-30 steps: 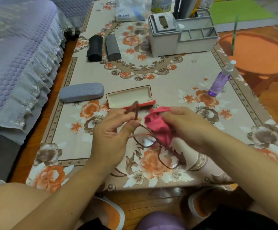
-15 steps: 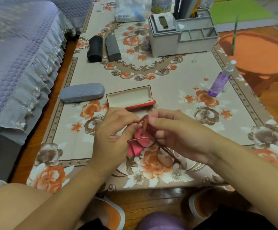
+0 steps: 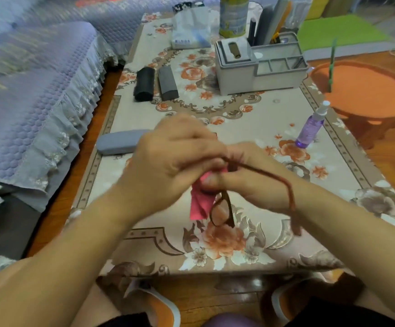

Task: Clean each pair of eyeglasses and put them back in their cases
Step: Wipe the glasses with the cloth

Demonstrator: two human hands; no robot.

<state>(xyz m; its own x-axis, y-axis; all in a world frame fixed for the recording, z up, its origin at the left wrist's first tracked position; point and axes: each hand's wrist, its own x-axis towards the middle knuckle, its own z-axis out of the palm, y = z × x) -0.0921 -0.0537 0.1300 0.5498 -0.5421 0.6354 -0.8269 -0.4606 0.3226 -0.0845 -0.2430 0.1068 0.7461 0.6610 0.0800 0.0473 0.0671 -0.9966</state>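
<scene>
Taking the grey desk organizer (image 3: 260, 67) at the far end of the flowered table (image 3: 250, 128) as the landmark: far to its left hangs a lavender quilted cover (image 3: 38, 90) with a lace edge. Nearer the organizer, just left of it, lie 2 closed dark cases side by side, a black case (image 3: 144, 84) and a grey case (image 3: 167, 83). Toward the person and left of the organizer rests a closed blue-grey case (image 3: 121, 141), partly hidden by the left hand (image 3: 168, 161).

That hand sits in front of the organizer, fingers curled and meeting the right hand (image 3: 246, 180) over a pink cloth (image 3: 200, 201). Both hands grip the brown eyeglasses (image 3: 222, 212) with the cloth bunched between them; the exact finger hold is blurred. 1 lens hangs below the hands, above the table, and 1 temple arm reaches right across the right wrist.

Right of the organizer and nearer stands a purple spray bottle (image 3: 311, 126); beyond the table edge sits an orange round stool (image 3: 366, 90).
</scene>
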